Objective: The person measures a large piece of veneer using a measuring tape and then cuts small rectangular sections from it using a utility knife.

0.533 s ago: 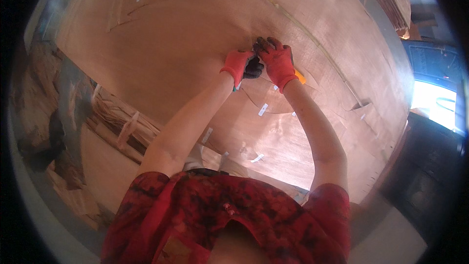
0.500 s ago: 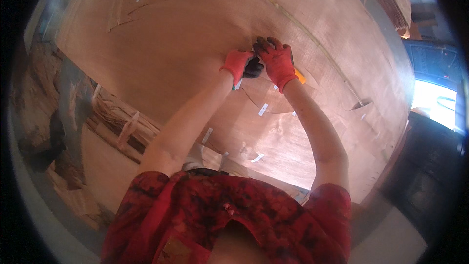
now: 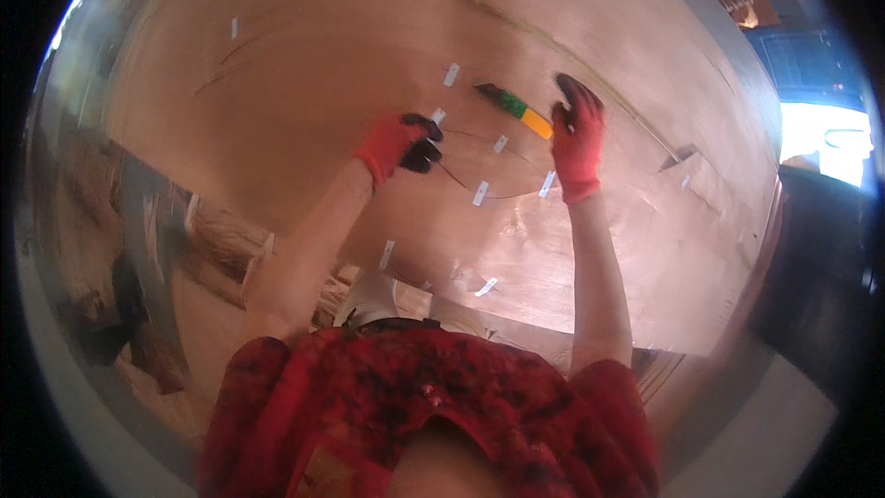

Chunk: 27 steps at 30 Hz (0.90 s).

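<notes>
A broad reddish-brown wood veneer sheet (image 3: 304, 120) lies under both hands. My left hand (image 3: 401, 143), in a red glove with black fingers, is at its middle beside a short white tape strip (image 3: 439, 117). Its fingers are curled in, and whatever they may hold is hidden. My right hand (image 3: 579, 134), gloved alike, is over the sheet farther right with its fingers apart and nothing in them. Just left of it lies a hand tool (image 3: 518, 112) with a green and yellow handle and a dark end. A curved crack (image 3: 456, 177) runs between the hands, with white tape strips (image 3: 480, 193) across it.
More tape strips (image 3: 451, 75) are scattered over the sheet. A long pale strip (image 3: 553, 41) crosses its far side, ending at a torn gap (image 3: 679, 159) on the right. Broken veneer scraps (image 3: 230, 240) lie at the left. A dark box-like object (image 3: 811, 267) stands on the right.
My hands have moved apart, the left toward the left and nearer, the right toward the right. The green and yellow tool and more tape strips have come into sight between them.
</notes>
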Each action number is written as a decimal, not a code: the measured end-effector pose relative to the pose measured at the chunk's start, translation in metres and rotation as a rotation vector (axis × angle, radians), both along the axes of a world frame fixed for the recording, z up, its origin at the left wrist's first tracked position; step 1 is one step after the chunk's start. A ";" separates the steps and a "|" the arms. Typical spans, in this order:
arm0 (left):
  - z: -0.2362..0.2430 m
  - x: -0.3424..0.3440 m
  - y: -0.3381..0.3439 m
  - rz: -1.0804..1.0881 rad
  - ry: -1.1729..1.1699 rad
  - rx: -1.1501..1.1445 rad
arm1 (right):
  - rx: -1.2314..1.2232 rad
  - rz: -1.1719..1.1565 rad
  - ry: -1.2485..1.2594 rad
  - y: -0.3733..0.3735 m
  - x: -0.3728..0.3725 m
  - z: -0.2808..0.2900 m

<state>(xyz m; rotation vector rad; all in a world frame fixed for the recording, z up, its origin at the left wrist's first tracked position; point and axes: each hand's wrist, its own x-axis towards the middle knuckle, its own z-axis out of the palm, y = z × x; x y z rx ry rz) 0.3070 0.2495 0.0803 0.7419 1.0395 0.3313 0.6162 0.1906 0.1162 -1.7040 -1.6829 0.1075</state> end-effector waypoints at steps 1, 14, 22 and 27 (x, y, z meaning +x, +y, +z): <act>0.003 0.020 -0.013 0.006 -0.010 -0.032 | -0.020 -0.137 0.077 -0.023 0.021 -0.009; -0.017 0.256 -0.060 -0.103 -0.107 -0.181 | -0.076 -0.280 0.261 -0.127 0.090 -0.047; -0.118 0.289 -0.027 -0.334 0.157 0.451 | -0.091 -0.064 0.175 -0.099 0.098 -0.063; -0.094 0.290 -0.028 -0.364 0.149 0.396 | -0.404 -0.050 -0.034 -0.097 0.114 -0.087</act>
